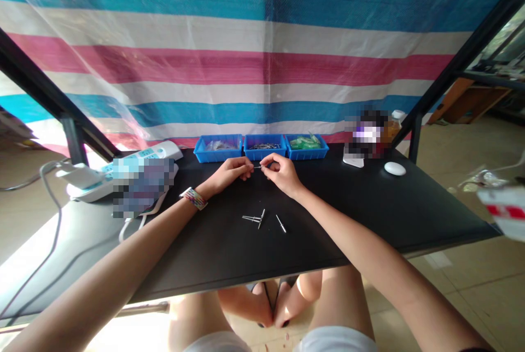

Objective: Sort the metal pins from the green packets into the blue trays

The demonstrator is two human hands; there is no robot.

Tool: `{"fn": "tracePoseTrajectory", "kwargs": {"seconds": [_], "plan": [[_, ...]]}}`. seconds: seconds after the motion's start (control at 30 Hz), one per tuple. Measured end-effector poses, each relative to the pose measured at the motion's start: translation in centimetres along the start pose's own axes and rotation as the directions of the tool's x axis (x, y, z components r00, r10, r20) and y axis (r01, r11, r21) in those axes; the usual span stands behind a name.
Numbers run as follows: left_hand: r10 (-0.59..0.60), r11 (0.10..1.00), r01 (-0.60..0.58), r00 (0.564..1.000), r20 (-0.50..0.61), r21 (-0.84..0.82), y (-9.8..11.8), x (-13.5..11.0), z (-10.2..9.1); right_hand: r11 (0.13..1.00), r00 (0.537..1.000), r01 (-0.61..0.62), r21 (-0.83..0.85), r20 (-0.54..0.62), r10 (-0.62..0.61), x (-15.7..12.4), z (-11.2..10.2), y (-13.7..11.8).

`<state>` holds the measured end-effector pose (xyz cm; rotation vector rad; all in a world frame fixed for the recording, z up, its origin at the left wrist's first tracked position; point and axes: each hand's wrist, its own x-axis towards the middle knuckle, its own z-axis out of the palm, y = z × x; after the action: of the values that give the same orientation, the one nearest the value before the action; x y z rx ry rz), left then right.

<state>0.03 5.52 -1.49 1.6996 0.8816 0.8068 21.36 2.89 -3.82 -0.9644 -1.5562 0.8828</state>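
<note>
My left hand [233,171] and my right hand [280,171] meet over the far middle of the black table [369,215]. Both are pinched on a thin metal pin [257,166] held level between them. A colourful band sits on my left wrist. Nearer to me on the table lie several loose metal pins [260,218], one of them [281,223] a little apart to the right. Just behind my hands stand three blue bins: the left bin [218,148], the middle bin [264,147] with small metal parts, and the right bin [307,146] with green pieces.
A white power strip [135,158] with cables lies at the table's left. A small white round object [395,168] sits at the right. A striped tarp [262,51] hangs behind, between black frame posts. My bare knees show under the near edge.
</note>
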Motion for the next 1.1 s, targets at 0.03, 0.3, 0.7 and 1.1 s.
{"fn": "tracePoseTrajectory", "kwargs": {"seconds": [0.03,0.3,0.7,1.1], "plan": [[-0.002,1.000,0.002,1.000,-0.002,0.002,0.0,0.0,0.0,1.000,1.000,-0.001,-0.001,0.000,0.001,0.0,0.0,0.0],[0.061,0.998,-0.061,0.998,-0.012,-0.021,-0.2,0.0,0.0,0.992,0.994,-0.105,0.063,0.024,0.104,-0.1,0.0,-0.6],[0.033,0.997,-0.035,0.999,-0.029,-0.074,-0.6,0.2,0.1,0.995,0.967,0.065,-0.079,-0.241,-0.082,1.4,-2.1,-2.3],[0.042,0.994,-0.044,0.999,-0.017,-0.102,-0.3,0.0,0.1,0.801,0.913,0.205,-0.563,-0.186,-0.364,3.3,-3.7,-1.7]]}}
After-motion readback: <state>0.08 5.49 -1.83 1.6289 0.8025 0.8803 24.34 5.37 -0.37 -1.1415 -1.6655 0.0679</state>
